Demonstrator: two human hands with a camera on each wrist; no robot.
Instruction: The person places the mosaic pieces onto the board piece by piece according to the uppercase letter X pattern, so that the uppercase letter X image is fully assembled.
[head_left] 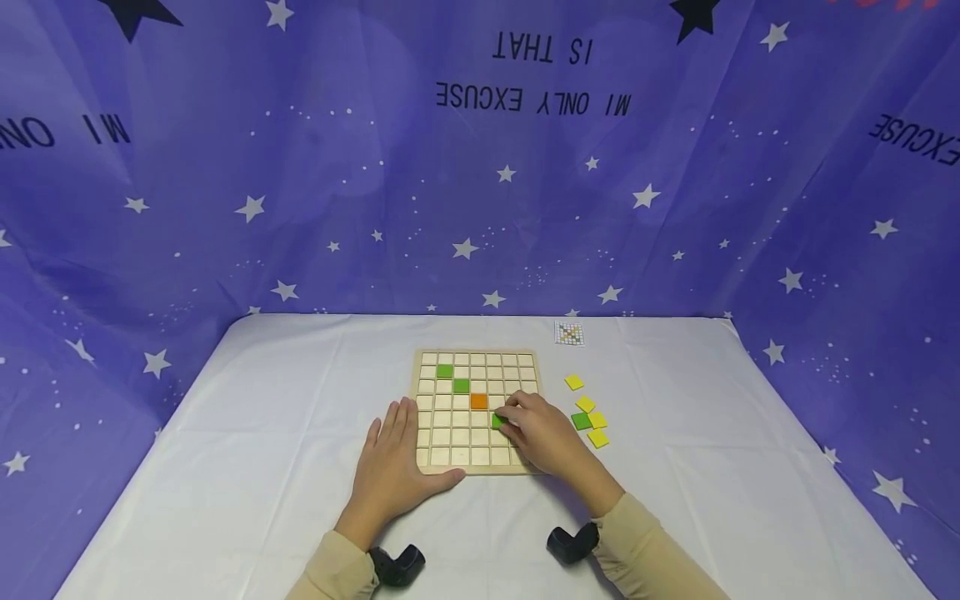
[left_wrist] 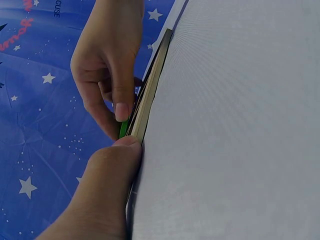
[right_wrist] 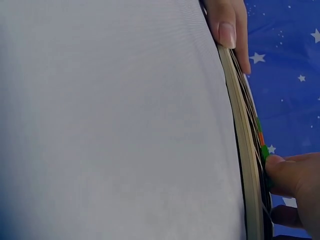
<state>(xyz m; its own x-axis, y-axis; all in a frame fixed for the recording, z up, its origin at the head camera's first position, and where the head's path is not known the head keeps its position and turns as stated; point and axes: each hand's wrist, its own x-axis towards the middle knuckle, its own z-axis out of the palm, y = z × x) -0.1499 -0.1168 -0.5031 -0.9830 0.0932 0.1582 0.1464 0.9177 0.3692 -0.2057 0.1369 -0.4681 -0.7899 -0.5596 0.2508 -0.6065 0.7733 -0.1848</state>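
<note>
Green tile (head_left: 497, 421) sits on the wooden grid board (head_left: 476, 412), just below-right of an orange tile (head_left: 478, 402), pinched by the right hand (head_left: 542, 432) with curled fingers (head_left: 512, 410). Left hand (head_left: 392, 467) lies flat, fingers straight, against the board's left edge. Loose yellow and green tiles (head_left: 588, 412) lie on the white surface (head_left: 262, 433) nearby.

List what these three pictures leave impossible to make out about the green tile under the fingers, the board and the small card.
- Green tile: head view, right hand covers most of it; whether it is seated is hidden.
- Wooden board: wrist views show only its edge, cells unseen.
- Pattern card: head view, too small to read.
</note>
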